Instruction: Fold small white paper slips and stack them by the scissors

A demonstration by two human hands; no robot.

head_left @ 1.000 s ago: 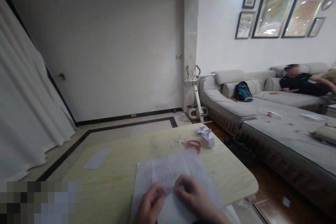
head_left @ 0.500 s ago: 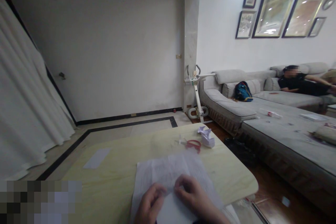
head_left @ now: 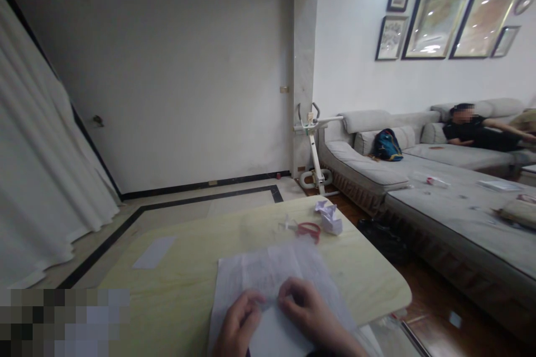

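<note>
Both hands are at the near edge of the table, over a large printed sheet of paper [head_left: 268, 265]. My left hand [head_left: 243, 318] has its fingers curled and pinched on the left edge of a plain white sheet of paper [head_left: 274, 329]. Opposite it, my right hand [head_left: 305, 309] pinches the same white sheet near its upper right edge, fingers bent inward. The fingertips of the two hands are a short gap apart. The lower part of the white sheet runs out of view at the bottom.
Red-handled scissors [head_left: 309, 231] lie beyond the printed sheet, beside folded paper pieces [head_left: 330, 220]. A paper strip [head_left: 154, 252] rests on the left of the yellowish table [head_left: 180, 295]. On the right, a person [head_left: 473, 128] reclines on a grey sofa [head_left: 439, 178] with a blue backpack [head_left: 388, 145].
The left fingers have shifted very slightly along the white sheet's edge. Otherwise the hands, papers and scissors stay in place.
</note>
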